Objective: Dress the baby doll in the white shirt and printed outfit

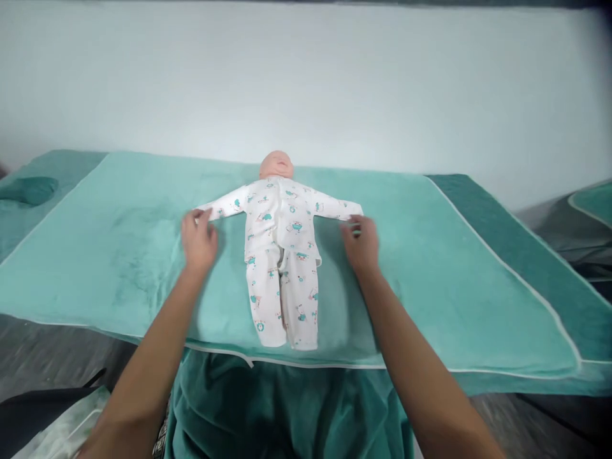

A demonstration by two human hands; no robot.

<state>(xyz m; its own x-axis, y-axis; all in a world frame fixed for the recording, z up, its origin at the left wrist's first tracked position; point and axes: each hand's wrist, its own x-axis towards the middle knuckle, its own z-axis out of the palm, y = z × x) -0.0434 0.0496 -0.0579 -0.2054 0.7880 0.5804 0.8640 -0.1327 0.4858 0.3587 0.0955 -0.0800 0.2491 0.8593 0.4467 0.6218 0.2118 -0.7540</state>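
A baby doll with a bald head [277, 164] lies on its back, wearing a white printed top [282, 217] and matching trousers [301, 306]. Both of its sleeves are stretched out sideways. At the cuff of the left-side sleeve [229, 203], my left hand [198, 241] has its thumb and fingers closed on the fabric. My right hand [362, 245] is at the end of the right-side sleeve [332, 207], fingers curled in a pinch at the lower edge of the cuff and slightly blurred. The trouser legs lie straight, pointing towards me. No hands of the doll show beyond the cuffs.
A light green sheet [454, 287] with white edging covers the bed, over a darker green cover [526, 255]. Behind it stands a white wall [306, 83]. A dark green cushion [29, 190] is at far left. Green cloth [287, 408] hangs below the near edge.
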